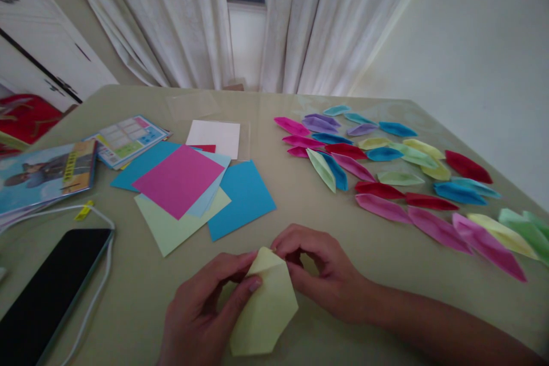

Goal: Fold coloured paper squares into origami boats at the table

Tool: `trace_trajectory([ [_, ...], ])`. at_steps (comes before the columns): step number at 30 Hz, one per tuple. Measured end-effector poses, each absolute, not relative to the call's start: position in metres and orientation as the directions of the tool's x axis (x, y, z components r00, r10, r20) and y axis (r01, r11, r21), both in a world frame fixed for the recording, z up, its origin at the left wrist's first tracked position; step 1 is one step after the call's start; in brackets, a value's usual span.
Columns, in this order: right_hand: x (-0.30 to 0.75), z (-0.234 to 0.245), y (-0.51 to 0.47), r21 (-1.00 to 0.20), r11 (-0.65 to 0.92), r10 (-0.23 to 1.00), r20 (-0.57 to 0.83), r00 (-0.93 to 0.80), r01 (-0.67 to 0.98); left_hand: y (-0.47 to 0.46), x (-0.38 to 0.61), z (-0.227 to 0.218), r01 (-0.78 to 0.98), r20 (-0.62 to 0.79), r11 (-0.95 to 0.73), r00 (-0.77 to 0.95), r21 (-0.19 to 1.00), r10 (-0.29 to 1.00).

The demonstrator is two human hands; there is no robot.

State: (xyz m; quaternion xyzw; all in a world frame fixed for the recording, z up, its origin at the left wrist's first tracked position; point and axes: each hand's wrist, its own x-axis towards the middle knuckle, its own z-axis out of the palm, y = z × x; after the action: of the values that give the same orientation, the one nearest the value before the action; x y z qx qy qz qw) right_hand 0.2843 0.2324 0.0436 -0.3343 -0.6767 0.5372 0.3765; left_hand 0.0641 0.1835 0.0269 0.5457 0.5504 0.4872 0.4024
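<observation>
A pale yellow-green sheet of folding paper [270, 309], partly folded with its corners turned in, is held up near the table's front edge. My left hand [210, 303] pinches its left side, thumb on the face toward me. At the upper right edge, the fingers of my right hand [321, 269] are closed on the paper near its narrow top. Beyond my hands lie loose square sheets: a magenta sheet [180, 180] on top, a light green sheet [165, 226] and a blue sheet [244, 200].
Many folded paper boats [384, 154] in several colours spread over the table's right side. On the left are a black phone [51, 291], a white cable [109, 257], a picture book [47, 174] and a printed card [131, 140]. A white square [214, 137] lies at the back.
</observation>
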Motion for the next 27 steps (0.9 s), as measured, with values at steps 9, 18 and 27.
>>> trace_trajectory([
  [9, 0.281, 0.038, 0.231, -0.994, 0.038, 0.931, 0.000, -0.365, 0.098, 0.194, 0.050, 0.023, 0.379, 0.335, -0.394, 0.214, 0.837, 0.918],
  [18, 0.285, 0.038, 0.233, -0.991, 0.123, 0.884, 0.088, -0.459, 0.047, 0.194, 0.050, 0.028, 0.354, 0.318, -0.381, 0.225, 0.854, 0.921],
  [27, 0.284, 0.040, 0.234, -0.967, 0.253, 0.862, 0.214, -0.459, 0.024, 0.192, 0.048, 0.021, 0.371, 0.377, -0.501, 0.359, 0.782, 0.854],
])
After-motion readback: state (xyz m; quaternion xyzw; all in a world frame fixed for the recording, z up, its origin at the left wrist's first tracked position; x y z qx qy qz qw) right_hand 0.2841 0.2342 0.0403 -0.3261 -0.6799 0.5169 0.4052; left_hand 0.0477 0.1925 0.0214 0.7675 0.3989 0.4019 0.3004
